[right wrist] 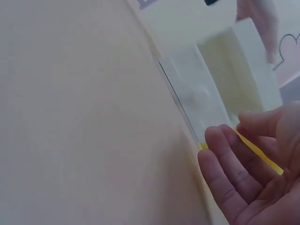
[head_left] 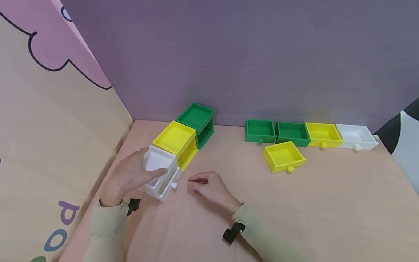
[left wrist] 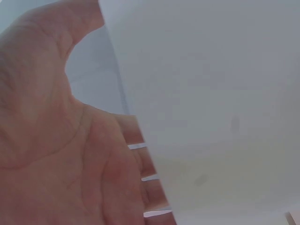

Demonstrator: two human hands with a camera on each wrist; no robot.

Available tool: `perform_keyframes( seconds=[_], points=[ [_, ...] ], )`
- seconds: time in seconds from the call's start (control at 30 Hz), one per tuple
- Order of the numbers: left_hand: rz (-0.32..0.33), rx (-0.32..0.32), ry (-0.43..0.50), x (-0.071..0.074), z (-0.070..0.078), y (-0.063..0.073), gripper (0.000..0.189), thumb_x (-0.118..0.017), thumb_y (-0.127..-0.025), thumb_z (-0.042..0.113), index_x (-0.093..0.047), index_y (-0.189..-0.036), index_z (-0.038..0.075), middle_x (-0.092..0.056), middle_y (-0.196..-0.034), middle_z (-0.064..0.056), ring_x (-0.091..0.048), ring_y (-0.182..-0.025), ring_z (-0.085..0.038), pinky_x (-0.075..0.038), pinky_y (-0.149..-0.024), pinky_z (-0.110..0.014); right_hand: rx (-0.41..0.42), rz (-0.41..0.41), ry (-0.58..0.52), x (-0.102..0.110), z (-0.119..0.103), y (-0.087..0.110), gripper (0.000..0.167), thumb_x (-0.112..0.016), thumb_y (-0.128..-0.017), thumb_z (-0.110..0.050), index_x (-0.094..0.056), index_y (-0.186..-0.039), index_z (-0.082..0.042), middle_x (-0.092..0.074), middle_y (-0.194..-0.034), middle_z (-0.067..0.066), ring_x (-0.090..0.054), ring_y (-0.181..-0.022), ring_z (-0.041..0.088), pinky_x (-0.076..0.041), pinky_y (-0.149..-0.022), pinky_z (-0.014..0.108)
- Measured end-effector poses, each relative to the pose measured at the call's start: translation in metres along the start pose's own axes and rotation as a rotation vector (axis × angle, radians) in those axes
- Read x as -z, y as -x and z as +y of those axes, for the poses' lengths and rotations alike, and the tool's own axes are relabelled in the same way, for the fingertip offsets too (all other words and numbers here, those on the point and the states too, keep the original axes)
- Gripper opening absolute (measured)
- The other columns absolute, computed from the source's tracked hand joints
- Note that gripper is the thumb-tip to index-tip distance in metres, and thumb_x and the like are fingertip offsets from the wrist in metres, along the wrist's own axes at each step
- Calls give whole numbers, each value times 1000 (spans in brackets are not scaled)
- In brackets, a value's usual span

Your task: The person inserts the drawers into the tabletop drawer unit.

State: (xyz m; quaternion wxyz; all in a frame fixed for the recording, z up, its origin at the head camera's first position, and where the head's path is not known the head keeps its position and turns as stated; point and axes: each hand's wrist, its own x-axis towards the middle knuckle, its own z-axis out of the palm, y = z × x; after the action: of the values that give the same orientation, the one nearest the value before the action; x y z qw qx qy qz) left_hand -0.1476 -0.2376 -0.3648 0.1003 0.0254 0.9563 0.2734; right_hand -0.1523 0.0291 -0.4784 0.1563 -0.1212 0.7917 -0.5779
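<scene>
My left hand (head_left: 129,173) grips a white drawer case (head_left: 159,159), thumb over its near upper edge and fingers along the far left side. In the left wrist view the case's smooth white wall (left wrist: 211,93) fills the right side, beside the palm. A white drawer (head_left: 169,182) with a round knob (head_left: 175,186) sits partly pulled out of the case. Just right of that knob, my right hand (head_left: 211,189) has loosely bent fingers with nothing between them. The right wrist view shows these fingers (right wrist: 229,176) in front of the drawer's white front (right wrist: 187,89).
A yellow case (head_left: 175,136) and a green case (head_left: 196,115), both with hollow fronts, continue the row behind the white one. Along the back wall stand green, yellow and white drawers (head_left: 356,134). One yellow drawer (head_left: 284,155) lies in front of them. A patterned side wall (head_left: 65,127) borders the left.
</scene>
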Motion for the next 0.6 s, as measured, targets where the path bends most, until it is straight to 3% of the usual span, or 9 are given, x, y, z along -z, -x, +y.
perform_keyframes(
  seconds=[0.13,0.3,0.5,0.6],
  points=[
    [-6,-8,-2,0,0,-1,82,-79,-90,57,-46,-151,14,-66,-127,-10,-64,-109,-30,-59,-89,-48,23,75,88,27,-3,7,21,-78,-98,-19,-82,-115,-6,-81,-102,6,-71,-78,23,-58,-64,23],
    [-4,-20,-14,2,0,0,80,-79,-90,57,-47,-149,14,-67,-125,-9,-64,-107,-29,-59,-87,-47,13,159,96,60,-5,15,24,-78,-98,-19,-81,-119,-8,-81,-110,3,-72,-90,24,-59,-74,26],
    [-8,-10,-22,2,1,1,81,-79,-89,58,-47,-148,13,-67,-125,-10,-64,-107,-29,-58,-86,-46,65,187,80,95,-4,23,30,-76,-100,-18,-77,-125,-1,-80,-113,13,-78,-90,35,-63,-79,28],
    [-9,-1,-20,2,2,0,82,-79,-89,59,-47,-148,13,-67,-123,-9,-64,-106,-28,-58,-85,-44,66,216,105,113,-2,27,32,-74,-101,-21,-76,-127,-1,-80,-114,15,-78,-92,34,-62,-78,23]
  ],
)
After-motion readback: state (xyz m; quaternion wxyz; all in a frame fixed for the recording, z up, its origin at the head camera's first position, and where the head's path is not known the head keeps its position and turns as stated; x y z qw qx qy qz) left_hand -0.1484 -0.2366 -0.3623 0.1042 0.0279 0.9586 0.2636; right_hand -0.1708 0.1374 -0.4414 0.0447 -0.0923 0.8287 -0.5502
